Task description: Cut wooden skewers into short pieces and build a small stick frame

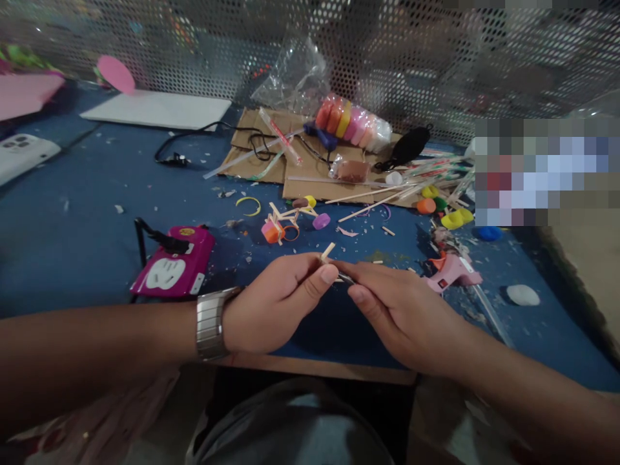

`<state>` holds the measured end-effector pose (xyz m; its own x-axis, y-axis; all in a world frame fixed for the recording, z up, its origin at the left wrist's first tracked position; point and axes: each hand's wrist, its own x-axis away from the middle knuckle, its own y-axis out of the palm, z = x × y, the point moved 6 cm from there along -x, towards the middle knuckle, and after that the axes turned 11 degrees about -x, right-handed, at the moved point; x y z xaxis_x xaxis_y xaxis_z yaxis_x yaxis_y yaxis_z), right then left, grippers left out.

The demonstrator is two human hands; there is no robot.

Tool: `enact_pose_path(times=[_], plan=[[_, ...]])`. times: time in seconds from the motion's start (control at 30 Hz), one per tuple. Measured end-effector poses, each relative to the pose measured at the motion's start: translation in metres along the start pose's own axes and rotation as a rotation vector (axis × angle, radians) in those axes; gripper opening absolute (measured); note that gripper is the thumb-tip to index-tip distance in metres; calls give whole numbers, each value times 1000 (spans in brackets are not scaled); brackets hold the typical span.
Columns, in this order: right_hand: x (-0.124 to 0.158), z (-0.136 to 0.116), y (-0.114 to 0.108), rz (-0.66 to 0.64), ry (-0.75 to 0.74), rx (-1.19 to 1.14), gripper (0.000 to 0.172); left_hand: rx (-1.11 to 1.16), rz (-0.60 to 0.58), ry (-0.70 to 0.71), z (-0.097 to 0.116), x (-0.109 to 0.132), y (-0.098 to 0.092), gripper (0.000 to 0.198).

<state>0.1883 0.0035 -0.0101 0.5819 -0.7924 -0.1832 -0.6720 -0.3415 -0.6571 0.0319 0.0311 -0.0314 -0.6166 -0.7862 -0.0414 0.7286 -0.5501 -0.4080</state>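
Along the near edge of the desk (101,239), a bare wooden rim bordered a deep blue top flecked with pale scraps. Just over that edge, the left hand (278,303) pinched a short, pale wooden stick (328,250), its squared end poking up past the thumb. Close beside it, the right hand (411,313) gripped a dark, shiny tool (347,278) (mostly hidden by the fingers, so its kind was unclear). To the left sat a glossy magenta power box (177,258); to the right lay a pink plastic glue gun (458,271). Farther on stood a small stick frame with rounded clay pieces (272,232), orange, purple and yellow among them. Behind came flat brown cardboard (314,192), a crinkled clear pack of coloured clay (356,123), and finally a grey metal screen (203,71) punched with round holes.
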Motion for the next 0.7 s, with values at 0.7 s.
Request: enact_pose_path(times=[0.7], plan=[[9, 25, -27, 24, 227, 289, 37, 269, 92, -74, 7, -15, -6, 44]])
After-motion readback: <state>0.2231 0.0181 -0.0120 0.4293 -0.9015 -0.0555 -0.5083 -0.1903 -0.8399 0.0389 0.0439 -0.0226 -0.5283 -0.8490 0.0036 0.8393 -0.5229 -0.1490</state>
